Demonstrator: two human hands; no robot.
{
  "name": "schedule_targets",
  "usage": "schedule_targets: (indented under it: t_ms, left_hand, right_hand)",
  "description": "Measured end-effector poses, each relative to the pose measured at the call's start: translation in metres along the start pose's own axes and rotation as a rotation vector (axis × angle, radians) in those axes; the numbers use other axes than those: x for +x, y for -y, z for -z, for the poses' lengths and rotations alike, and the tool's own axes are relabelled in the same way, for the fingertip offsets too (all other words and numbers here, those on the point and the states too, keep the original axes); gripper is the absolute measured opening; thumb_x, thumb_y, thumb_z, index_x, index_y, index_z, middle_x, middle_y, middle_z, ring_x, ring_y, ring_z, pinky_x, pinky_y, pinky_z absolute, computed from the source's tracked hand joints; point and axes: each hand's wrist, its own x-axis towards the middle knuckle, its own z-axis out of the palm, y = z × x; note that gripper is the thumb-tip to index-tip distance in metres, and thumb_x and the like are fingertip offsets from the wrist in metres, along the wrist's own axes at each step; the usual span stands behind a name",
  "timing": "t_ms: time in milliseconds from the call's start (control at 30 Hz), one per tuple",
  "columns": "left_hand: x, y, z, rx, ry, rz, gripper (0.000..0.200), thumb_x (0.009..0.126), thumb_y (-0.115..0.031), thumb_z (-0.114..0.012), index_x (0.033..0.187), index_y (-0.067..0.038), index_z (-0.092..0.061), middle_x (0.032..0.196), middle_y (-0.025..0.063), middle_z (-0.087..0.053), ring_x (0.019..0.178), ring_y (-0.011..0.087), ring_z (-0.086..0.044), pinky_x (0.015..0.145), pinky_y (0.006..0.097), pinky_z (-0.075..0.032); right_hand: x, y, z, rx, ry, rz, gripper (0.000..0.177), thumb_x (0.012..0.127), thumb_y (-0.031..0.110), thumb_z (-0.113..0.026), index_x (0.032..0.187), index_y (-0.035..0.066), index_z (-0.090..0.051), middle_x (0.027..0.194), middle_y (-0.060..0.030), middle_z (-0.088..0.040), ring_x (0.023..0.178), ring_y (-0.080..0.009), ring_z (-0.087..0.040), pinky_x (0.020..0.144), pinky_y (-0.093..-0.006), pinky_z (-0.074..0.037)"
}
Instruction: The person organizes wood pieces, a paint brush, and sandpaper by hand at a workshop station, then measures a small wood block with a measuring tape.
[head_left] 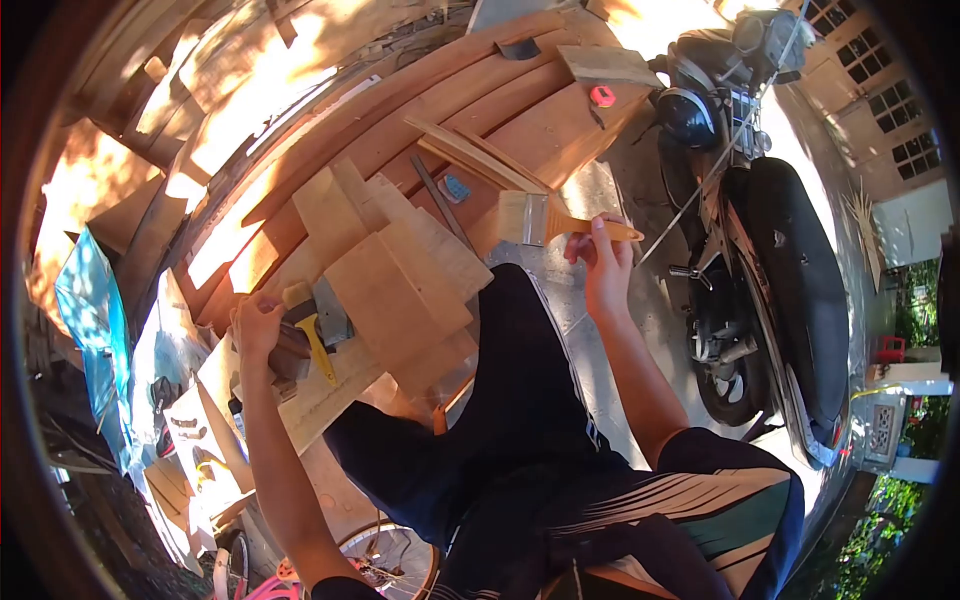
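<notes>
Above the paved floor point(585, 325), beside the timber surface point(535, 130), the wide brush point(540, 219) lies across the right grip point(603, 268), fingers closed around the handle's end, probably to keep the bristles free of the hand. The left grip point(258, 322) is bent near the small brush point(312, 335); whether it holds anything I cannot tell. Thin boards point(395, 300) overlap in a loose stack before the knees, perhaps to stay within reach. On the far part of the surface sits a pink tape measure point(602, 96). Beyond, a motorbike point(795, 270) stands at the right, a blue sheet point(92, 310) at the left.
</notes>
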Motion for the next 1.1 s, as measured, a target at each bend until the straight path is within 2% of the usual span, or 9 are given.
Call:
schedule_targets:
  t_ms: [67,233,500,733,900,933,967,1033,1100]
  left_hand:
    - [0.009,0.008,-0.005,-0.112,0.102,0.020,0.028,0.076,-0.033,-0.074,0.093,-0.011,-0.075,0.103,0.0085,-0.070,0.113,0.0293,-0.059,0.096,0.0468,-0.045]
    - [-0.012,-0.012,-0.007,0.211,-0.072,0.017,0.029,0.084,-0.037,-0.070,0.098,-0.013,-0.076,0.105,0.0091,-0.069,0.113,0.0282,-0.059,0.098,0.0513,-0.041]
    - [-0.022,-0.024,-0.008,0.336,-0.100,0.029,0.032,0.085,-0.039,-0.067,0.100,-0.012,-0.077,0.109,0.0100,-0.067,0.111,0.0280,-0.062,0.098,0.0463,-0.044]
    - [0.010,0.005,-0.025,-0.177,-0.052,0.097,0.042,0.080,-0.039,-0.070,0.099,-0.003,-0.075,0.092,0.0129,-0.075,0.090,0.0268,-0.072,0.082,0.0387,-0.053]
    - [0.027,0.027,-0.025,-0.534,-0.092,0.136,0.043,0.082,-0.034,-0.073,0.101,0.004,-0.073,0.090,0.0138,-0.075,0.078,0.0190,-0.070,0.071,0.0311,-0.054]
    - [0.024,0.030,-0.023,-0.615,-0.149,0.056,0.040,0.083,-0.030,-0.074,0.102,0.006,-0.072,0.090,0.0130,-0.074,0.072,0.0154,-0.068,0.066,0.0288,-0.053]
    - [0.028,0.039,-0.031,-0.846,-0.192,0.079,0.035,0.084,-0.025,-0.075,0.101,0.005,-0.072,0.091,0.0125,-0.074,0.078,0.0158,-0.069,0.072,0.0291,-0.054]
    - [-0.004,0.014,-0.007,-0.910,-0.428,-0.142,0.029,0.088,-0.020,-0.074,0.106,0.003,-0.070,0.098,0.0115,-0.074,0.091,0.0156,-0.069,0.082,0.0290,-0.053]
    - [-0.038,-0.011,0.017,-0.900,-0.576,-0.167,0.023,0.089,-0.016,-0.074,0.105,0.000,-0.070,0.098,0.0080,-0.074,0.088,0.0132,-0.068,0.078,0.0276,-0.051]
  right_hand:
    - [-0.002,0.000,0.000,0.021,0.005,-0.020,0.021,0.105,0.025,-0.051,0.107,0.004,-0.049,0.075,-0.0103,-0.063,0.063,-0.0167,-0.061,0.059,-0.0290,-0.047]
    - [-0.004,0.004,-0.002,0.087,0.100,-0.037,0.034,0.108,0.037,-0.039,0.107,0.005,-0.050,0.079,-0.0130,-0.066,0.064,-0.0187,-0.062,0.060,-0.0303,-0.049]
    - [-0.010,0.014,0.005,0.146,0.206,-0.025,0.022,0.104,0.027,-0.043,0.109,0.006,-0.047,0.089,-0.0175,-0.069,0.071,-0.0228,-0.066,0.063,-0.0323,-0.051]
    - [-0.019,0.023,0.001,0.048,0.356,0.018,0.024,0.094,0.015,-0.052,0.117,0.007,-0.048,0.112,-0.0261,-0.064,0.083,-0.0280,-0.067,0.068,-0.0372,-0.053]
    - [-0.026,0.030,-0.003,0.020,0.376,0.041,0.029,0.092,0.013,-0.057,0.118,0.006,-0.048,0.113,-0.0248,-0.065,0.085,-0.0274,-0.067,0.067,-0.0351,-0.052]
    - [-0.028,0.027,-0.005,0.023,0.392,0.038,0.030,0.092,0.014,-0.057,0.119,0.006,-0.048,0.113,-0.0246,-0.065,0.085,-0.0270,-0.067,0.067,-0.0347,-0.052]
    - [-0.026,0.022,-0.003,0.044,0.416,0.051,0.032,0.091,0.015,-0.059,0.120,0.006,-0.048,0.113,-0.0243,-0.064,0.086,-0.0266,-0.067,0.066,-0.0342,-0.052]
    - [-0.025,0.014,0.000,0.084,0.435,0.048,0.035,0.091,0.018,-0.060,0.121,0.006,-0.047,0.115,-0.0243,-0.064,0.087,-0.0260,-0.067,0.066,-0.0338,-0.051]
    - [-0.026,0.016,-0.007,0.110,0.437,0.040,0.035,0.091,0.017,-0.060,0.122,0.007,-0.047,0.112,-0.0221,-0.064,0.086,-0.0270,-0.067,0.064,-0.0341,-0.051]
